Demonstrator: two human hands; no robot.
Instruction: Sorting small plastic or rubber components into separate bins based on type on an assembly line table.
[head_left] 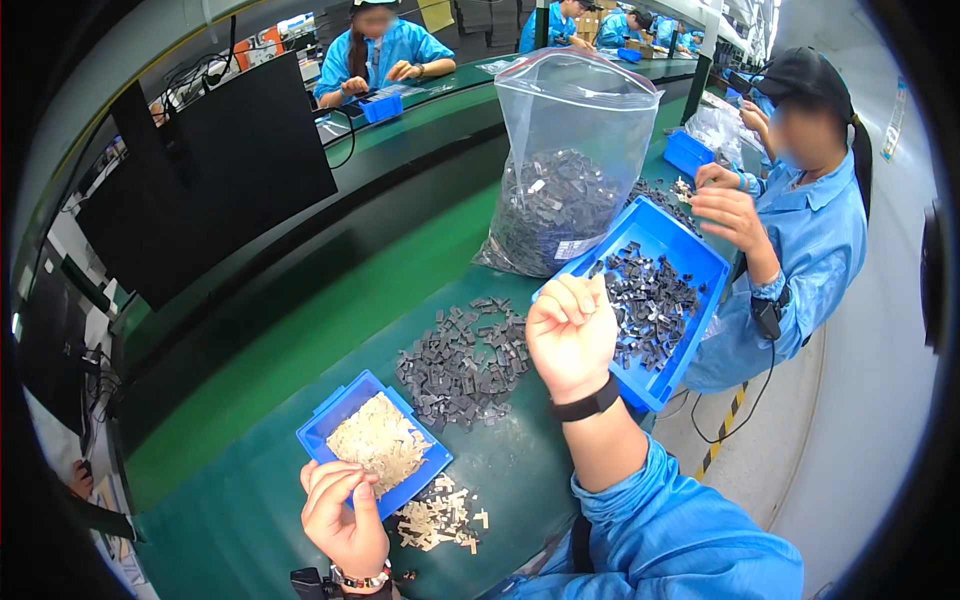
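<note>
It looks partway to me, the black heap point(465, 365) remaining, pale strips point(378, 440) in the small tray point(430, 463) to its left, black pieces point(650, 300) in the big tray point(708, 252) to its right, left hand point(345, 515) bunched, right hand point(572, 335) curled, whether gripping anything I can't tell

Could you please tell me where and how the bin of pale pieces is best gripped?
Probably by its two longer walls, coming from left and right: the bin sits upright with raised rims to grasp, and the pale pieces heaped inside suggest keeping it level.

Black parts point(465, 368), cream pieces point(378, 438), blue bins point(645, 224)
</note>
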